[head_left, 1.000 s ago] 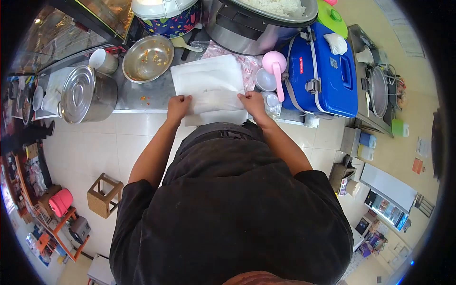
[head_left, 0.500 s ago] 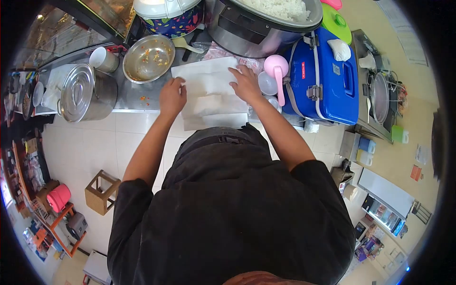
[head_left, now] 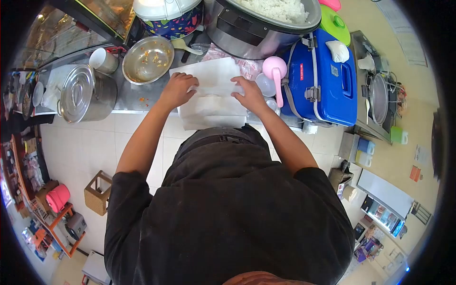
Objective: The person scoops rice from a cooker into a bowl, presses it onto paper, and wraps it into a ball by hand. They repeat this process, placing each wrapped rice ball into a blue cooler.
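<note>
White sheets of paper (head_left: 209,105) lie stacked on the counter in front of my body, their near part reaching over the counter edge. My left hand (head_left: 179,90) rests on the left side of the sheets, its fingers bent inward and apart from the thumb. On the right side, my right hand (head_left: 250,96) has thumb and forefinger spread at the paper's edge. Beyond the paper is a pink-and-white printed plastic bag (head_left: 244,66). A pink ladle (head_left: 275,69) rests over clear plastic cups (head_left: 265,84) beside my right hand.
A metal bowl (head_left: 148,64) with orange food bits and a lidded steel pot (head_left: 102,92) stand at left. Behind the paper is a large cooker (head_left: 242,31) of white rice. A blue cooler box (head_left: 323,90) occupies the right. A wooden stool (head_left: 97,197) stands on the floor.
My left hand has moved slightly right and its fingers now lie over the paper. My right hand has lowered toward me along the right edge, and the paper has shifted slightly.
</note>
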`<state>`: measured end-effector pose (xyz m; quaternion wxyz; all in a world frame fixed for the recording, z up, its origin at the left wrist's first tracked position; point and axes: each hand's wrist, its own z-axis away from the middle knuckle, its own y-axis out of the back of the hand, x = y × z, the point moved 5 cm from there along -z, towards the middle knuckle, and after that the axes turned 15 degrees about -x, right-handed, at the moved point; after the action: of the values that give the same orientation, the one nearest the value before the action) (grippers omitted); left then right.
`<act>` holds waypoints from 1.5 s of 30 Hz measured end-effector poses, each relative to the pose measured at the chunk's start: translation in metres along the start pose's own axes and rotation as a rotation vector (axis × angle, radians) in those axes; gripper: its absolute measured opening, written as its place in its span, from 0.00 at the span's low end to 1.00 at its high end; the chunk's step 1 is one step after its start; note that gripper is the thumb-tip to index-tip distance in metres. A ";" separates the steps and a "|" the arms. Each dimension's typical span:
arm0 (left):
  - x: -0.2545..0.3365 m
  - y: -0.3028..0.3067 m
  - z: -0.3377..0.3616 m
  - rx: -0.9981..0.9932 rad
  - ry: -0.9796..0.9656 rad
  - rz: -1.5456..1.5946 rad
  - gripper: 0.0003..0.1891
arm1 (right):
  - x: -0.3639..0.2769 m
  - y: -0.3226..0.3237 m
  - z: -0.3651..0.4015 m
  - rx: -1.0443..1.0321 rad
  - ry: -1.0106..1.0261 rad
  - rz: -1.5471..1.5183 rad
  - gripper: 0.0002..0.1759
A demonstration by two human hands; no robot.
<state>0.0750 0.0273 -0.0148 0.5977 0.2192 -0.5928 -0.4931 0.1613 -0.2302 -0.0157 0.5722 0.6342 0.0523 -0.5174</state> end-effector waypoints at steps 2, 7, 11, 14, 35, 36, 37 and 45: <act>0.008 0.005 0.017 0.034 -0.080 0.004 0.09 | -0.004 0.001 0.017 0.042 -0.019 0.002 0.16; 0.020 -0.010 0.058 0.184 -0.126 -0.056 0.09 | 0.025 -0.021 0.050 0.070 0.100 0.055 0.10; 0.013 -0.030 0.077 0.153 -0.047 -0.033 0.09 | 0.038 -0.040 0.066 0.203 0.122 0.038 0.12; -0.004 -0.028 0.079 0.197 0.038 -0.200 0.08 | 0.040 -0.043 0.072 0.258 0.094 -0.013 0.13; 0.078 -0.092 0.054 0.008 -0.286 -0.273 0.35 | -0.035 -0.064 0.065 -0.017 0.379 0.202 0.21; 0.074 -0.091 0.058 0.065 -0.236 -0.143 0.33 | -0.019 -0.079 0.062 -0.016 0.318 0.210 0.24; 0.069 -0.092 0.063 0.123 -0.184 -0.013 0.32 | -0.013 -0.081 0.062 -0.001 0.258 0.175 0.24; 0.022 -0.086 0.048 0.163 -0.003 0.052 0.17 | 0.013 -0.084 0.056 0.109 0.162 0.029 0.14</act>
<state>-0.0014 -0.0119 -0.0668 0.5896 0.2511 -0.6373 -0.4279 0.0789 -0.2519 -0.0708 0.5382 0.7048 0.0610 -0.4581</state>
